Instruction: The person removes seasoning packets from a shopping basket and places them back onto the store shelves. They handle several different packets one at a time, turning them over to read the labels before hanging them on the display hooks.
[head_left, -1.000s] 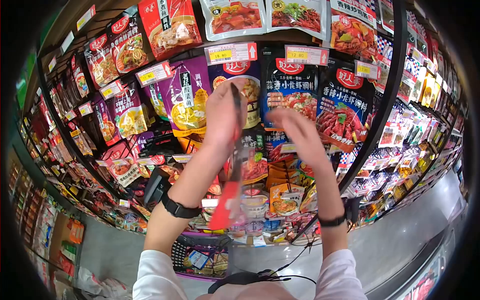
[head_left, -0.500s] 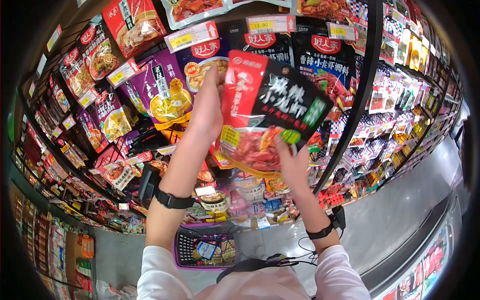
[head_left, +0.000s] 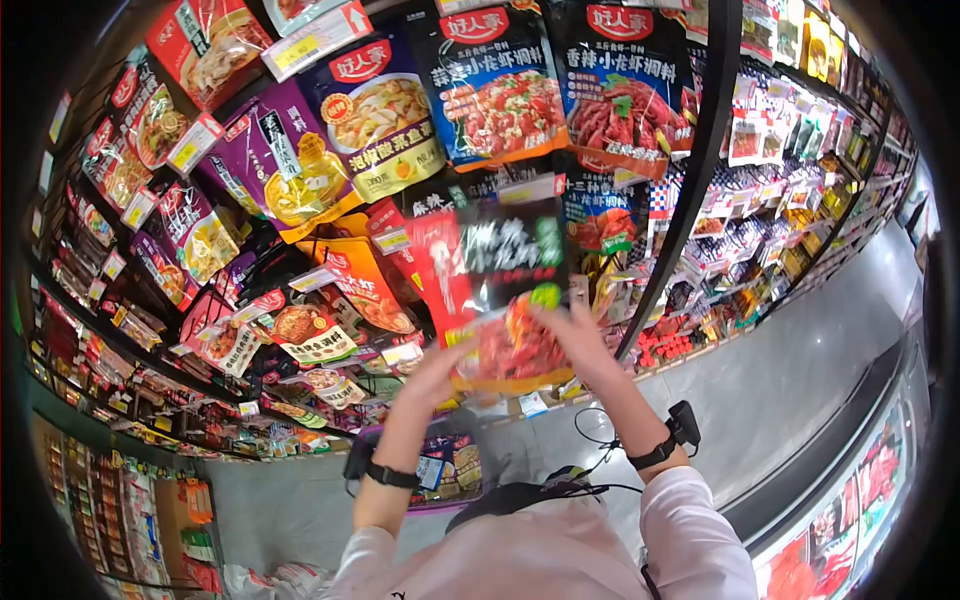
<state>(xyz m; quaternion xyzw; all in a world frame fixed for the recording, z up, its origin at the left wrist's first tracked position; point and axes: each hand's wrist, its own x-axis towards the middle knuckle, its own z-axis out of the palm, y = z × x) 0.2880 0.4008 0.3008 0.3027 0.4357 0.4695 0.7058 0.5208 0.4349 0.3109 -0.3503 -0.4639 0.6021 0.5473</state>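
Observation:
A red and black crayfish seasoning packet (head_left: 492, 262) is held upright in front of the shelves, slightly blurred by motion. My right hand (head_left: 582, 345) is closed on its lower right edge, thumb on the printed front. At the lower left edge, my left hand (head_left: 432, 378) grips the packet, its fingers partly smeared and some hidden behind it. Just behind and above hang a blue-black crayfish seasoning pouch (head_left: 500, 90) and a black one (head_left: 625, 95).
Purple pouches (head_left: 285, 165) and other seasoning packs hang to the left, with price tags (head_left: 318, 40) on the racks. A black shelf post (head_left: 705, 150) stands right of my hands. A purple basket (head_left: 450, 505) holding packets sits on the grey floor (head_left: 770, 400).
The packet has come down and turned more upright. My left hand has moved from its upper left side to the lower left edge. My right hand still holds it.

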